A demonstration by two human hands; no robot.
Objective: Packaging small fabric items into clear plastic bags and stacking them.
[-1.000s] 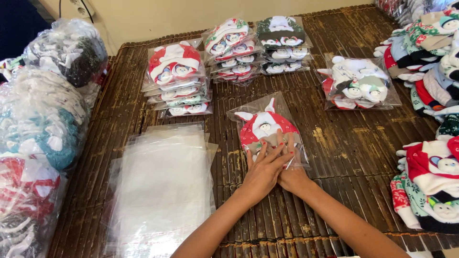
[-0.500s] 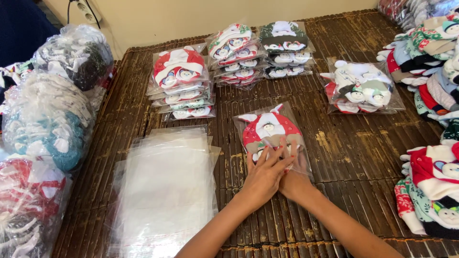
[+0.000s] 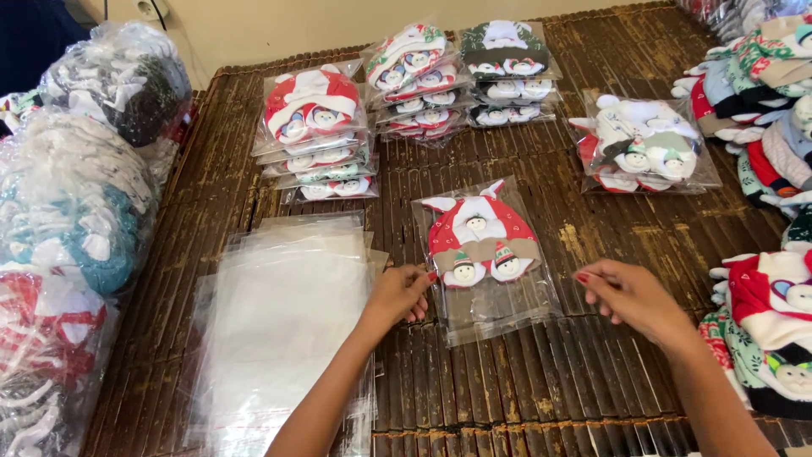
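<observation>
- Head view: I saw the left hand [image 3: 399, 294] pinched at the left edge of the clear packet [image 3: 489, 258] holding red-and-white knitted items, which lay flat on the dark slatted table [image 3: 592, 237].
- The right hand [image 3: 630, 296] hovered just right of the packet, fingers loosely curled, gripping nothing I could make out.
- I judged the packet was being closed or smoothed; next called for both hands steadying its edges.
- A pile of empty clear bags [image 3: 283, 322] lay beside the left hand; filled packets [image 3: 315, 127] stood stacked behind.
</observation>
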